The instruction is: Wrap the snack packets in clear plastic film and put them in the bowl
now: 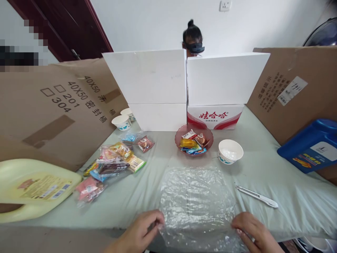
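Observation:
A clear plastic bag [196, 200] lies spread flat at the front of the table, its near end hanging over the edge. My left hand [144, 228] pinches its left side between thumb and fingers. On the opposite side, my right hand [254, 230] grips the bag's right edge the same way. Beyond the bag sits a pink scalloped dish [179, 146] holding several wrapped snacks [193, 142]. A white paper bowl [230, 151] with a blue pattern stands to the dish's right. Close to my right hand lies a white utility knife [256, 196].
Packaged snacks [113, 160] are heaped at left, near a pale yellow jug [34, 189] lying down. Paper bowls [121, 123] stand behind them. White boxes [158, 80] form a back wall; brown cardboard [60, 109] flanks it. A blue bottle [313, 146] leans right. Another person [192, 37] is behind.

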{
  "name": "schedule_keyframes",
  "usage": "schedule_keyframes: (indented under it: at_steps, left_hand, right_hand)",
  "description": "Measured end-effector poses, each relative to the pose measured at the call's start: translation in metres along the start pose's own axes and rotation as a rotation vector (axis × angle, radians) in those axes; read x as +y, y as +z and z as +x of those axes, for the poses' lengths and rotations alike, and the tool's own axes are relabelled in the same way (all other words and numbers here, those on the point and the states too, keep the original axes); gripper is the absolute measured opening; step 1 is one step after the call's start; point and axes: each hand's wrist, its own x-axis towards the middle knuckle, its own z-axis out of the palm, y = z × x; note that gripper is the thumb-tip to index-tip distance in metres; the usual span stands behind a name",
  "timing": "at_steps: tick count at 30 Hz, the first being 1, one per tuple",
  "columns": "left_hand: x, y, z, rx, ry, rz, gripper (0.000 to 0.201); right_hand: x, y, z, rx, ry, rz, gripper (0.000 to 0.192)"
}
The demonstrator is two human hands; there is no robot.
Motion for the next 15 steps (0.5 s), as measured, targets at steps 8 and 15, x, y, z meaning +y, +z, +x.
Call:
schedule_keyframes:
  at_steps: [8, 15]
  left_hand:
    - [-0.029, 0.019, 0.056, 0.464, -0.385, 0.231, 0.042]
    - [-0.050, 0.041, 0.074, 0.586, -0.294, 0.682, 0.036]
  right_hand:
    - [0.006, 0.024, 0.058, 0.317, 0.396, 0.154, 0.040]
    - [0.016, 0.040, 0.083, 0.437, 0.375, -0.174, 0.044]
